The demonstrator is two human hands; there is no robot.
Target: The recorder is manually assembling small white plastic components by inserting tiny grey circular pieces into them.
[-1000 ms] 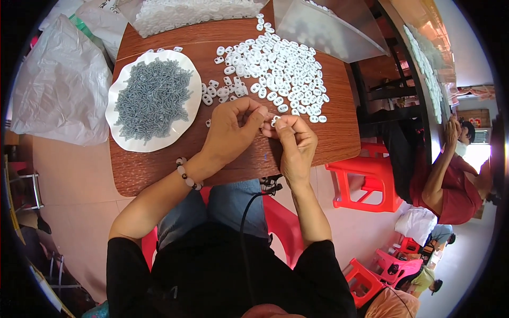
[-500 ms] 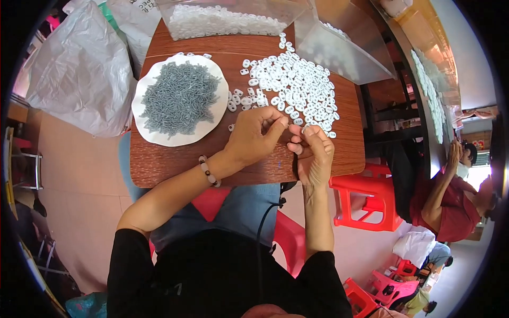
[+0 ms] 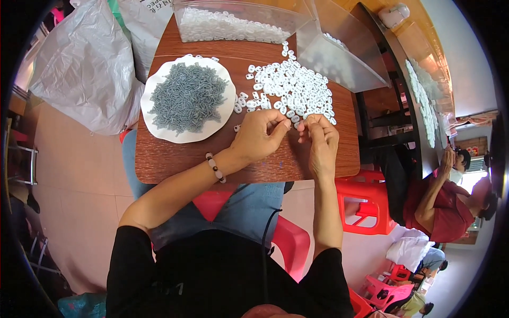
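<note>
A wood-grain table point(image 3: 175, 167) carries a scalloped white plate point(image 3: 192, 136), white oval pieces point(image 3: 294, 85) and a clear bin point(image 3: 249, 8).

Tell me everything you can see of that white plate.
The white plate is roundish with a wavy rim and looks smooth, perhaps ceramic or plastic. It sits flat on the left of the wood-grain table, heaped with small grey rod-like pieces that hide its middle. Neither left hand nor right hand touches it.
</note>
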